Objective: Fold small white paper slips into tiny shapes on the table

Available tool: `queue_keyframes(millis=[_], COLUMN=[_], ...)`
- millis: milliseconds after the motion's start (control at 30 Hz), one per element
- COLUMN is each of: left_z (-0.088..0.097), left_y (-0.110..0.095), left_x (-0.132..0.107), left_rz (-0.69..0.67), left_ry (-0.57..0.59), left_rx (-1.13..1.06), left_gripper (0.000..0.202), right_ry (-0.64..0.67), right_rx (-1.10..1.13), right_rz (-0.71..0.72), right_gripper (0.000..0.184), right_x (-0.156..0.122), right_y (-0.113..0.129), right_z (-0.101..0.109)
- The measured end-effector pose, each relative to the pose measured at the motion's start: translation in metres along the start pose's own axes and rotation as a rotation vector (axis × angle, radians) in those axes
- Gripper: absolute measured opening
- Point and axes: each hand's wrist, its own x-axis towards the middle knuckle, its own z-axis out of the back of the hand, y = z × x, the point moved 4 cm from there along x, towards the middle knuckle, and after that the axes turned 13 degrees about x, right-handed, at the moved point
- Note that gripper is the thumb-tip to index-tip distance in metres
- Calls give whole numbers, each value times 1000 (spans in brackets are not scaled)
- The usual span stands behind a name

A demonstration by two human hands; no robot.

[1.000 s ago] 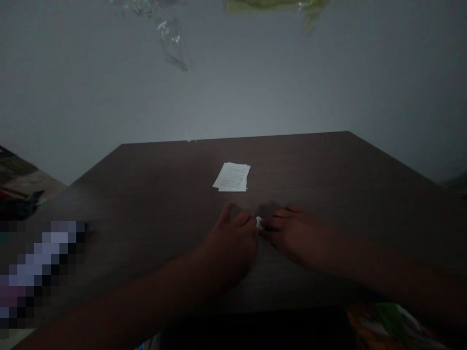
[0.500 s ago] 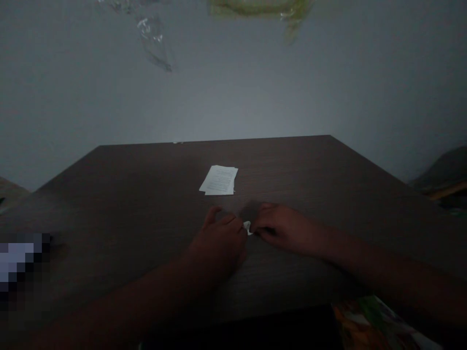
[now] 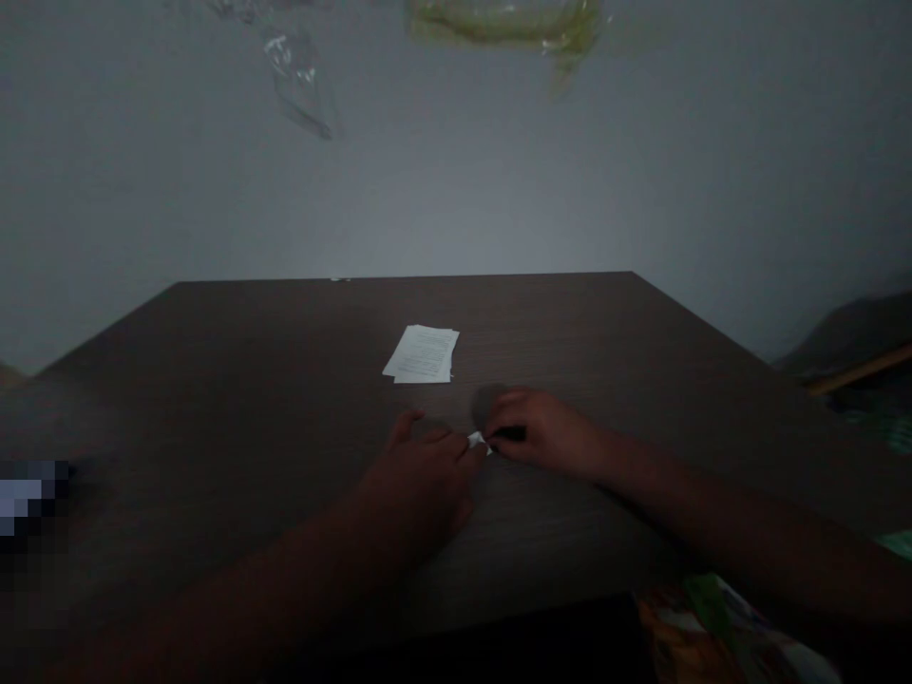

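Both of my hands rest on a dark wooden table point(image 3: 214, 361) in dim light. Between their fingertips lies a tiny white scrap of paper point(image 3: 476, 440). My left hand point(image 3: 420, 475) lies knuckles up with its fingers curled, pinching the scrap's left end. My right hand point(image 3: 541, 435) has its fingers bent and pinches the scrap's right end. A little beyond the hands a small stack of printed white paper slips point(image 3: 422, 354) lies flat on the table.
A pale wall rises behind the table, with clear plastic point(image 3: 299, 76) and a yellowish bag point(image 3: 499, 19) hanging at the top. A blurred-out patch point(image 3: 28, 503) sits at the left edge. Colourful fabric point(image 3: 712, 636) shows at the bottom right.
The view has drifted right, so the slips and hands appear further left. Both hands stay pinched on the white scrap; the right hand's fingers have curled in tighter.
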Motion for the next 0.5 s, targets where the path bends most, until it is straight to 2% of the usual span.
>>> queue_keyframes(millis=[133,500], left_z=[-3,-2], left_y=[1,3], left_x=[1,3], left_rz=[-24,-39], left_ry=[9,32], left_rx=[49,74], left_gripper=[35,38], right_ry=[31,22], right_rx=[-37,-64], right_rz=[22,-75], right_gripper=[11,15], right_x=[0,2], right_y=[1,6], right_z=[-3,-4])
